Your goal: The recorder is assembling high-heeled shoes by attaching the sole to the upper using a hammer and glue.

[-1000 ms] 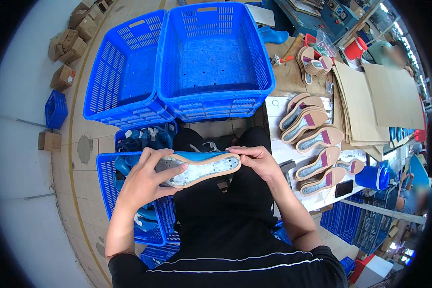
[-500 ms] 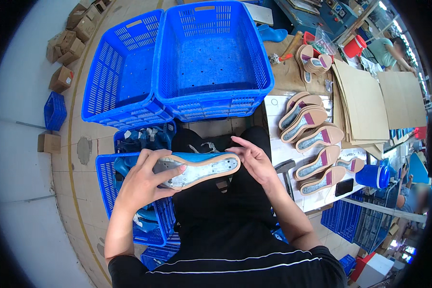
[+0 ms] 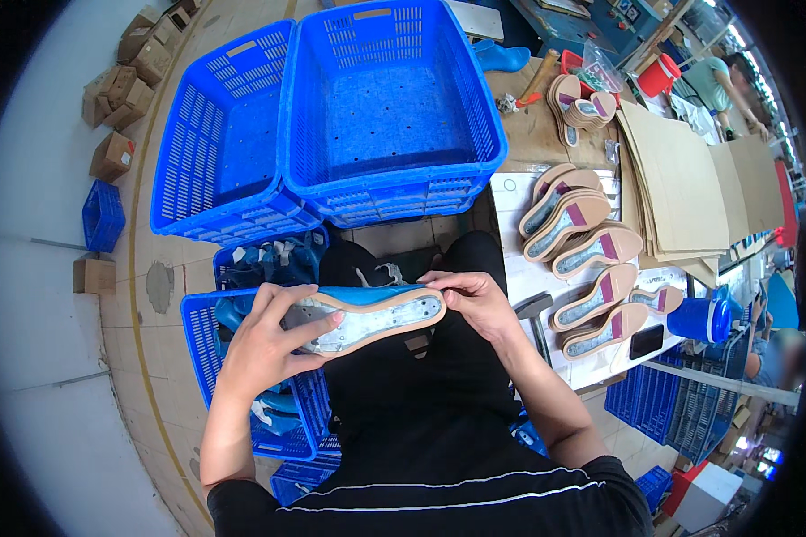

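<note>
My left hand [image 3: 273, 345] is wrapped round the wide end of a blue shoe last [image 3: 367, 293], held sideways above my lap. A tan-rimmed insole [image 3: 381, 320] lies along its upturned face, its grey middle dotted with small dark marks. The left thumb presses on that grey middle. At the narrow heel end, my right hand [image 3: 476, 306] is closed, thumb and fingertips pinching the rim. The fingers hide the very tip of the heel.
Two large blue crates [image 3: 394, 107] stand ahead. Beside my left arm, a lower blue crate [image 3: 197, 349] holds blue lasts. The worktable at right carries stacked insoles [image 3: 569, 224], a hammer [image 3: 535, 309], a phone [image 3: 647, 341] and brown boards [image 3: 672, 179]. A co-worker [image 3: 721, 85] is farther off.
My right fingers, spread and raised beside the heel before, have come together and pinch the heel rim. The left hand and the last stay nearly in place.
</note>
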`<state>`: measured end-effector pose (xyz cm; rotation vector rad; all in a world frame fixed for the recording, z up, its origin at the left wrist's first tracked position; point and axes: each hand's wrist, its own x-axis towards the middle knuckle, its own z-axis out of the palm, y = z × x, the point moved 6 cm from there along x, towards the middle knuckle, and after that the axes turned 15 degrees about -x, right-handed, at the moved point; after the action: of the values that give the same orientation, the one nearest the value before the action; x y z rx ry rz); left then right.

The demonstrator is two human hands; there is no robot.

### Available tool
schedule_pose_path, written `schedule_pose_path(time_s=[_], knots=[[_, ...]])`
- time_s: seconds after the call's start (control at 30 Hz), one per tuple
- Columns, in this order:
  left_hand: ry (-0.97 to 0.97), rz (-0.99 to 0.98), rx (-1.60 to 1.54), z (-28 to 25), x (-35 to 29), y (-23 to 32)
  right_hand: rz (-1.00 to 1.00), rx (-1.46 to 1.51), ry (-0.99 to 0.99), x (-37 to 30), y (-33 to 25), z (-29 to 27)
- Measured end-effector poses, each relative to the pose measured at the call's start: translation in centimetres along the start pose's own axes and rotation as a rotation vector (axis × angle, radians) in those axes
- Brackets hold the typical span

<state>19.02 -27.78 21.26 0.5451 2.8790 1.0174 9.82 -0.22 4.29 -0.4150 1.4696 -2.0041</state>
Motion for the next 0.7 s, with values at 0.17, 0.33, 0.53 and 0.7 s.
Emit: schedule_pose_path(time_s=[0.17, 0.33, 0.53, 0.7], knots=[[-0.002, -0.013, -0.003, 0.1, 0.1, 0.1, 0.011, -0.034, 0.008, 0.0, 0.0, -0.1], [0.001, -0.043, 0.006, 0.0, 0.1, 0.5, -0.009, -0.048, 0.016, 0.3, 0.6, 0.0], [0.020, -0.036, 0.008, 0.0, -0.1, 0.8, -0.033, -0.088, 0.014, 0.0, 0.7, 0.2], [0.023, -0.058, 0.001, 0.0, -0.2, 0.9, -0.002, -0.098, 0.013, -0.1, 1.0, -0.1]])
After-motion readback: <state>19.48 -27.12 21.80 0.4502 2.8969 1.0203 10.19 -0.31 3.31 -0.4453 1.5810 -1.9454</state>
